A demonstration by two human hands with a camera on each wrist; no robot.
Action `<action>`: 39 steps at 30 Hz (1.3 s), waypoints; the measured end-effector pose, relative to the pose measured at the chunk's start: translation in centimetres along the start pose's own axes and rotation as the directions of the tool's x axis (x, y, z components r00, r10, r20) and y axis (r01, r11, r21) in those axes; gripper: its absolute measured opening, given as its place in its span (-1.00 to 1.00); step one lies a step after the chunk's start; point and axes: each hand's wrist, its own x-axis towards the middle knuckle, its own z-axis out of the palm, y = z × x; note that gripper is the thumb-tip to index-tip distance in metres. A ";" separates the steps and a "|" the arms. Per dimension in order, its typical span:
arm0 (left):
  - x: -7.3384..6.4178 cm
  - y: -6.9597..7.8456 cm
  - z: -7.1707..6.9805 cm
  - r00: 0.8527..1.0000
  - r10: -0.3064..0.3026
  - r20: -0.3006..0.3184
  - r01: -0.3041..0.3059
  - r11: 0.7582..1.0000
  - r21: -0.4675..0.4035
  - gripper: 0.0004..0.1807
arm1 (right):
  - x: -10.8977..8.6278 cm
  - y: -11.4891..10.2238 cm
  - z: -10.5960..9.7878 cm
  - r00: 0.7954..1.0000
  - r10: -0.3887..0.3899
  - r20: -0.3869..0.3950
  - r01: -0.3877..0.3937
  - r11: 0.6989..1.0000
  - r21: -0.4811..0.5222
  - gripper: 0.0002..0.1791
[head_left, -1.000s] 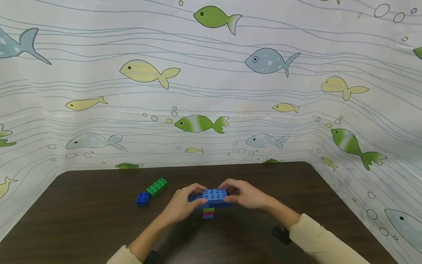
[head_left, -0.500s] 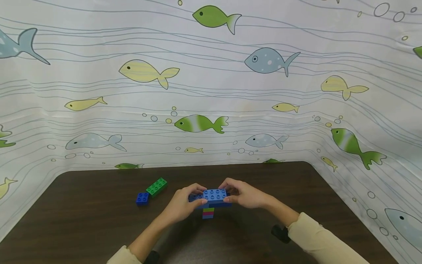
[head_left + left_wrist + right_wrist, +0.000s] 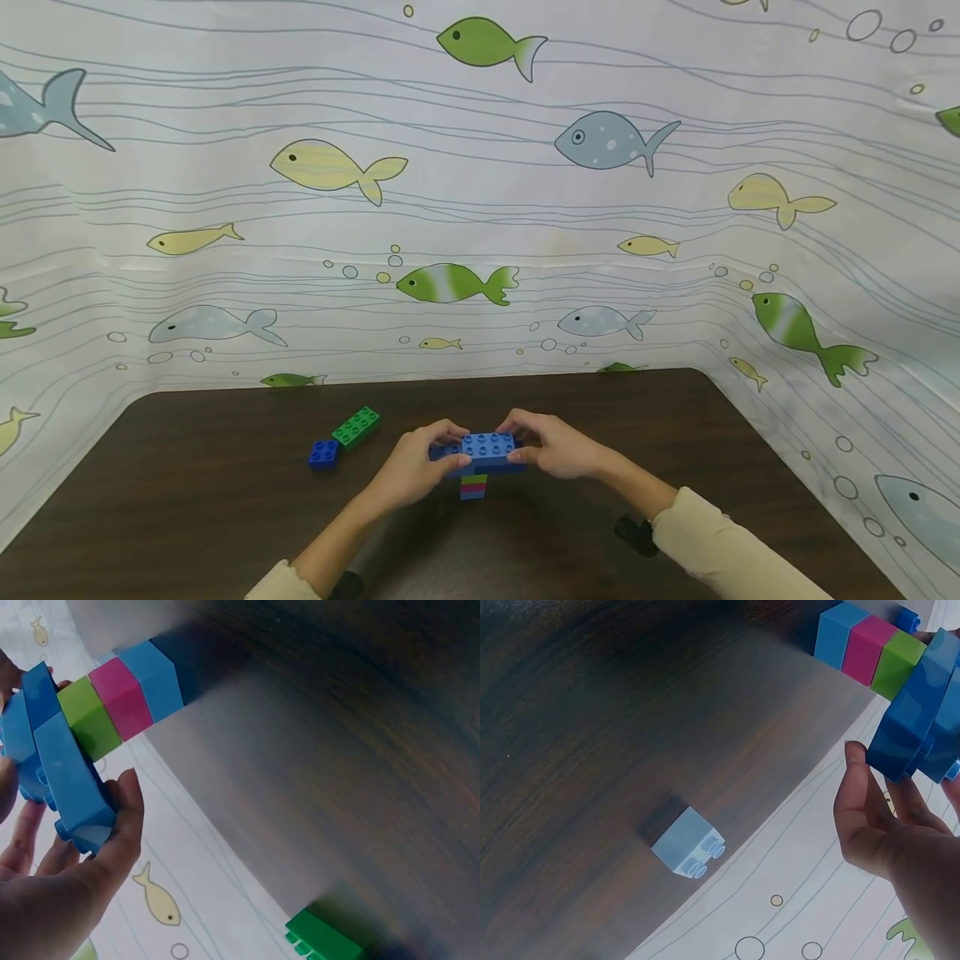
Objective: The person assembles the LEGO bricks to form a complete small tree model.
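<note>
A toy-brick build stands at the middle of the table: a narrow column of blue, magenta (image 3: pixel 122 700) and lime green (image 3: pixel 89 718) bricks. Across its top lie two wider blue bricks (image 3: pixel 911 712) side by side, with a lighter blue eight-stud brick (image 3: pixel 488 447) over them. My left hand (image 3: pixel 411 468) holds the left end of this blue top between thumb and fingers. From the other side my right hand (image 3: pixel 564 446) grips the right end. Fingers hide parts of the lower blue bricks.
Left of the build, a green brick (image 3: pixel 356 427) and a small dark blue brick (image 3: pixel 324 454) lie on the dark table (image 3: pixel 202 500). A small light blue brick (image 3: pixel 688 841) shows only in the right wrist view. Fish-patterned sheeting (image 3: pixel 510 208) surrounds the table.
</note>
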 end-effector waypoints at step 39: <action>-0.5 -0.5 -0.9 0.998 -0.022 -0.053 0.020 0.999 -0.040 -0.60 | -0.4 -0.2 0.0 0.999 -0.015 -0.034 0.014 0.999 -0.046 -0.72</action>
